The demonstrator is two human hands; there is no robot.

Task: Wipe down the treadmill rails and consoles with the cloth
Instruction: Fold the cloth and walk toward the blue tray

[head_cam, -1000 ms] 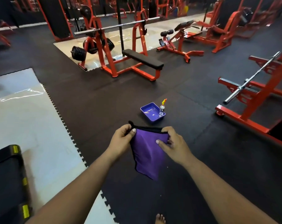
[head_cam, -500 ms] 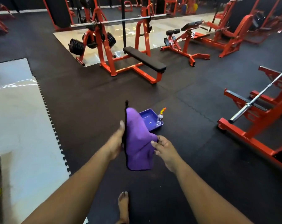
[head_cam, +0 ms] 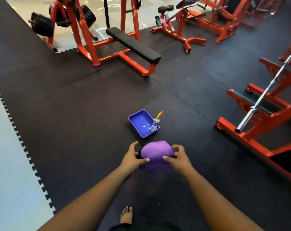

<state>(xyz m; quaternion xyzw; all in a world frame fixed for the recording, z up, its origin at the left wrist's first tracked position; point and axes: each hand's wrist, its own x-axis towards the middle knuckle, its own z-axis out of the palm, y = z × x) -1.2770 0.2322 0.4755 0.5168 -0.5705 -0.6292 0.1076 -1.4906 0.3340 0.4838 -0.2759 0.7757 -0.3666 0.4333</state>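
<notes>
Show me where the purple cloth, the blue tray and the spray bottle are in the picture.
purple cloth (head_cam: 156,151): head view, on its bunched top between the hands.
blue tray (head_cam: 138,121): head view, on its bare inner floor.
spray bottle (head_cam: 155,123): head view, on its clear body, in the tray's corner.

Dim, even indoor light; glare streaks the glossy floor patch (head_cam: 98,19) far beyond the hands (head_cam: 155,158). The cloth (head_cam: 156,151) between them is motion-blurred. Wide-angle bending curves the edges.
</notes>
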